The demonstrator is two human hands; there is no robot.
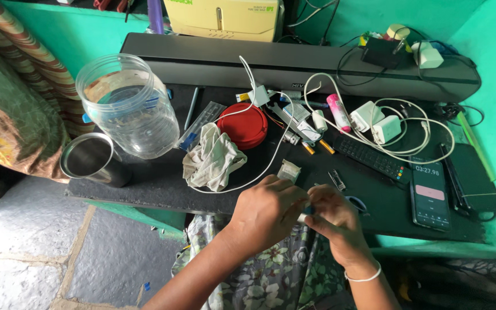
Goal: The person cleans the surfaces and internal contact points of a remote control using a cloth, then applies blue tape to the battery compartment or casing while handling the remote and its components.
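— While both hands meet at the front edge of the black table (144,189), what are they on?

— A very small part, mostly hidden. The left hand (266,209) curls over it with fingers pressed together, and the right hand (331,215) pinches it from the other side; only a pale end and a bit of blue show between the fingertips.

— So where is it exactly?

— Held between the two hands, just above the table's near edge, over the person's lap.

— How would it handle?

— I judge it light and stiff, easy to drop because it is so small. A fingertip pinch at each end seems the sound hold.

— What lies close by?

— A small clear packet (288,170) just beyond the left hand, a crumpled white cloth (210,158) to its left, a red round lid (243,125) behind that, and a smartphone (430,194) well to the right, screen lit
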